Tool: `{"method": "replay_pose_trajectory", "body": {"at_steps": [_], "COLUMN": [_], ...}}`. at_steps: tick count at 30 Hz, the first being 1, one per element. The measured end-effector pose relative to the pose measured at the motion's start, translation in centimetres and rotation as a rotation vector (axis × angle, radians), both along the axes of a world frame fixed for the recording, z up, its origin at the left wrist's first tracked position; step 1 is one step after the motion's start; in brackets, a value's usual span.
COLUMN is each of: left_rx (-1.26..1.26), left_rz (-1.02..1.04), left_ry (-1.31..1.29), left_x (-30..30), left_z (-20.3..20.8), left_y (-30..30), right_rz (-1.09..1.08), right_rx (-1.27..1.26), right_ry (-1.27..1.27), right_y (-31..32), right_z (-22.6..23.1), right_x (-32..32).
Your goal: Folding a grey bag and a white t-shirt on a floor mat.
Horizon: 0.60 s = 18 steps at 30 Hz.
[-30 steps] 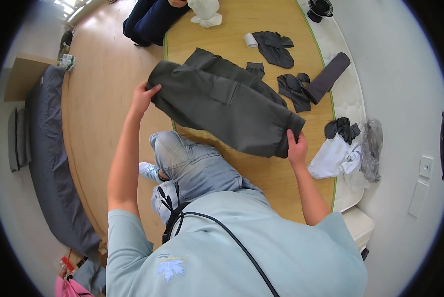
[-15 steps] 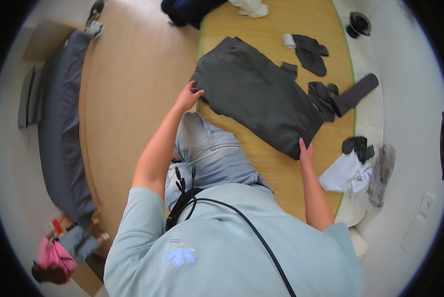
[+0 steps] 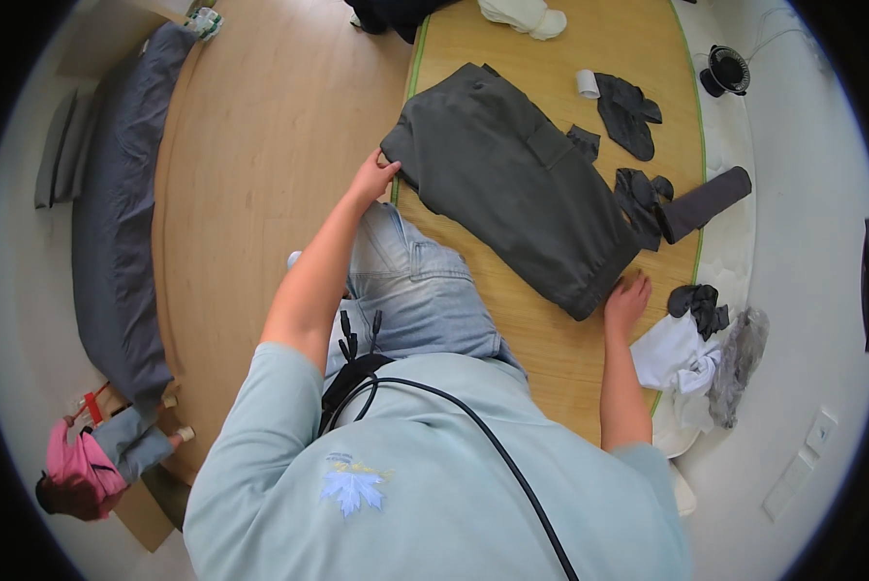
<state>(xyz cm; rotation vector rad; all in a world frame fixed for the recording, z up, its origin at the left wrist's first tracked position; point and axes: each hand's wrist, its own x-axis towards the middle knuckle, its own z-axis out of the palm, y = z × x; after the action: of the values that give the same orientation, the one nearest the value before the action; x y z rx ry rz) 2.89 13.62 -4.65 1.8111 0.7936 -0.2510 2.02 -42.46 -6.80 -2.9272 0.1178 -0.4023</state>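
Observation:
Dark grey pants [image 3: 512, 184] lie folded flat on the yellow mat, slanting from upper left to lower right. A pocket flap shows near their far edge, and a gathered band is at the lower right end. My left hand [image 3: 372, 180] is closed on the upper left corner, fingers pinching the cloth at the mat's edge. Beside the gathered end, my right hand [image 3: 628, 302] rests low over the mat with its fingers loosely bent and apart, holding nothing.
Beyond the pants lie dark socks [image 3: 628, 114], a white roll [image 3: 587, 84] and a dark rolled cloth [image 3: 706, 204]. White cloth [image 3: 674, 353] and a clear plastic bag [image 3: 738, 363] are at right. A small black fan [image 3: 725, 72] stands by the wall. Another person [image 3: 91, 455] is at lower left.
My right hand has let go of the gathered end and moved slightly right. The pants lie flatter, their pocket flap now plainer. My left hand keeps its corner.

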Motion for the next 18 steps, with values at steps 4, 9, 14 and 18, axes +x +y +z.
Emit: {"method": "replay_pose_trajectory", "body": {"at_steps": [4, 9, 14, 18], "left_rx": [-0.008, 0.116, 0.446, 0.555], "left_rz": [0.159, 0.113, 0.201, -0.077], "left_ry": [0.132, 0.191, 0.135, -0.007], "left_x": [3.3, 4.5, 5.1, 12.4], "left_z": [0.6, -2.8, -3.5, 0.1], "left_y": [-1.8, 3.1, 8.5, 1.6], "right_rz": [-0.229, -0.385, -0.529, -0.62], "right_rx": [-0.205, -0.243, -0.379, -0.384], "right_ry": [-0.001, -0.068, -0.072, -0.134], "right_y": [0.5, 0.4, 1.8, 0.0], "right_z": [-3.6, -5.6, -3.5, -4.0], "right_x": [3.1, 5.4, 9.1, 8.6]}}
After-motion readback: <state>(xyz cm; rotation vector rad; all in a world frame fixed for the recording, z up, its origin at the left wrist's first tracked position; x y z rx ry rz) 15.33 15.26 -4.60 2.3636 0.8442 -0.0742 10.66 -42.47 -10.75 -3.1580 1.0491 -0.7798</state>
